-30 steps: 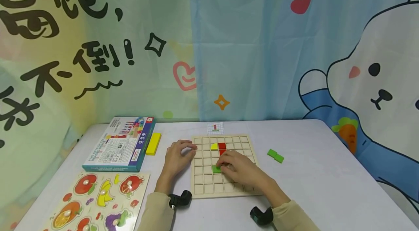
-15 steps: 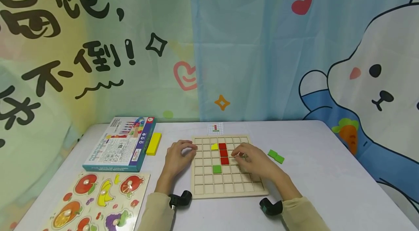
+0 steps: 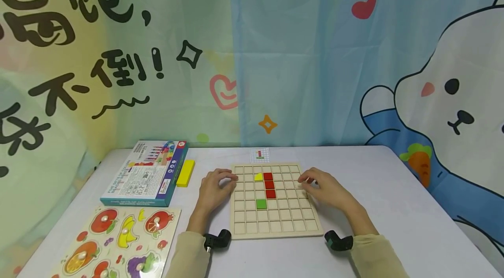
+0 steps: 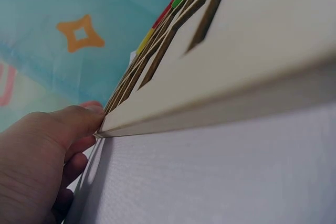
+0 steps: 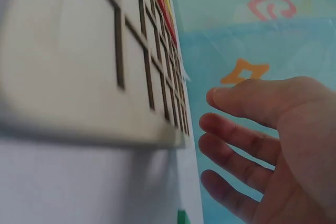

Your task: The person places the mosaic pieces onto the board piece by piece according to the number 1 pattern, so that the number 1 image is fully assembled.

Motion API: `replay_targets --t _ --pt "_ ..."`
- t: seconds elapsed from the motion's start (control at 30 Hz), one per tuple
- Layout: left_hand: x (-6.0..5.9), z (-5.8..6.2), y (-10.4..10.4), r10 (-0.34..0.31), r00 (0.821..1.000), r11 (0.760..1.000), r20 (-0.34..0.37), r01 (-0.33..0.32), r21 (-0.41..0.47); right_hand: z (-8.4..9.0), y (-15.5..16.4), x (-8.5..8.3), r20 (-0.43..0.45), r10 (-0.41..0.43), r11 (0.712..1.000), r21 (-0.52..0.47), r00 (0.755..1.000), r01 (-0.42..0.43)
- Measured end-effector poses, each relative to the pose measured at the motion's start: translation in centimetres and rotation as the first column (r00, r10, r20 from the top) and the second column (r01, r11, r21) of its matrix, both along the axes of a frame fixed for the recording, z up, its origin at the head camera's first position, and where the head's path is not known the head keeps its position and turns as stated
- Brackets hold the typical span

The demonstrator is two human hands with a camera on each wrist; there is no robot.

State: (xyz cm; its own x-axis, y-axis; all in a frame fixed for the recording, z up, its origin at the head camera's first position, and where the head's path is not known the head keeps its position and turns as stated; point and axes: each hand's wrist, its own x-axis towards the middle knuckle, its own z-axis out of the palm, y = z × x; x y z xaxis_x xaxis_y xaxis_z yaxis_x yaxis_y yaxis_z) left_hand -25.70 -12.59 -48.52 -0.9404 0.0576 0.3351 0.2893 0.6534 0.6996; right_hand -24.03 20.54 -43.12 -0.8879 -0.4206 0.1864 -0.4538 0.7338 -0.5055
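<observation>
While I steady things, here is how they lie, left to right.
left hand [image 3: 214,190]: my fingers are curled against the left edge of the grid board [image 3: 275,223], bracing it so it cannot slide on the table [image 3: 393,208].
pieces: yellow triangle [image 3: 258,177], red column [image 3: 269,185] and green square [image 3: 261,203] sit in their cells.
right hand [image 3: 327,189]: relaxed and spread, holding nothing, at the board's right edge; the green pair [image 5: 181,217] probably lies under it.
change: a second ago this hand lay over the green square; it has since drawn off to the right.

pale gridded board [image 3: 275,216] bears red, yellow and green pieces.
</observation>
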Motion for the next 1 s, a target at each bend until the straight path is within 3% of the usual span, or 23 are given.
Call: replay_targets --t 0.23,0.57,0.77,1.0 --pt "0.0 -0.1 0.0 0.001 1.0 1.0 0.001 -0.001 0.001 0.2 1.3 0.0 0.007 -0.035 0.999 0.0 0.999 0.035" --pt "0.1 -0.1 0.1 0.004 1.0 1.0 0.004 -0.004 0.002 0.2 3.3 -0.1 0.111 -0.049 0.998 0.054 0.993 0.043" --pt "0.1 0.0 0.1 0.008 1.0 1.0 0.002 -0.008 0.006 0.2 4.1 -0.1 0.129 -0.064 0.997 0.042 0.99 0.059" --pt "0.1 0.0 0.1 0.007 1.0 1.0 0.009 -0.007 -0.002 0.3 4.4 0.1 0.104 -0.155 0.987 0.05 0.982 0.151"
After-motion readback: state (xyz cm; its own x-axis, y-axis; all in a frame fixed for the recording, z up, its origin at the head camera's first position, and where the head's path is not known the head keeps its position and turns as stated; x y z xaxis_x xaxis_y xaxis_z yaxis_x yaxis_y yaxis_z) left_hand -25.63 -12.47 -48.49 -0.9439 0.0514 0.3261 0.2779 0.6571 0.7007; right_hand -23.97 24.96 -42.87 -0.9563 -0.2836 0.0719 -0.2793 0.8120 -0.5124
